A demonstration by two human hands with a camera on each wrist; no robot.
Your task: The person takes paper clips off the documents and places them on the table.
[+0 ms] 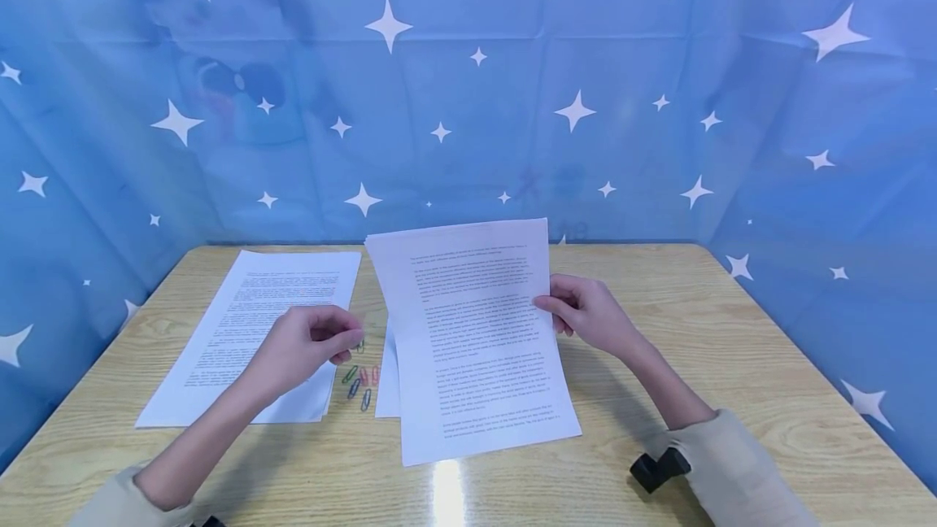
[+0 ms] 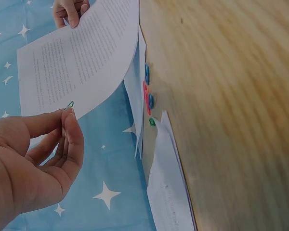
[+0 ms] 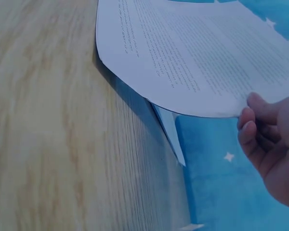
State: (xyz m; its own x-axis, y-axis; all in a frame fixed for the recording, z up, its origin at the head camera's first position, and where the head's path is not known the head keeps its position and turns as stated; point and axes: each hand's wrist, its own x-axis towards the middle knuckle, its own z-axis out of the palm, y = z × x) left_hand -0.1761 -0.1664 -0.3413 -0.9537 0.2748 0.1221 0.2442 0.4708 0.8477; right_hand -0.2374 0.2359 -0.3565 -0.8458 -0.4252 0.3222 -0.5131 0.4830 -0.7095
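Note:
My right hand (image 1: 591, 314) pinches the right edge of some printed sheets (image 1: 483, 340), thumb in front and fingers behind. The sheets are raised and tilted toward me, curving in the right wrist view. Between thumb and index finger, my left hand (image 1: 303, 348) pinches a green paper clip (image 2: 71, 104), held left of the raised sheets and apart from them in the head view. Below that hand, several coloured paper clips (image 1: 364, 377) lie on the table. More paper (image 1: 388, 381) lies under the raised sheets, mostly hidden by them.
Left on the wooden table (image 1: 622, 462) lies another stack of printed paper (image 1: 212, 348), partly behind my left forearm. A blue curtain with white stars (image 1: 468, 104) hangs behind the table and along both sides. A black device (image 1: 659, 470) sits at my right cuff.

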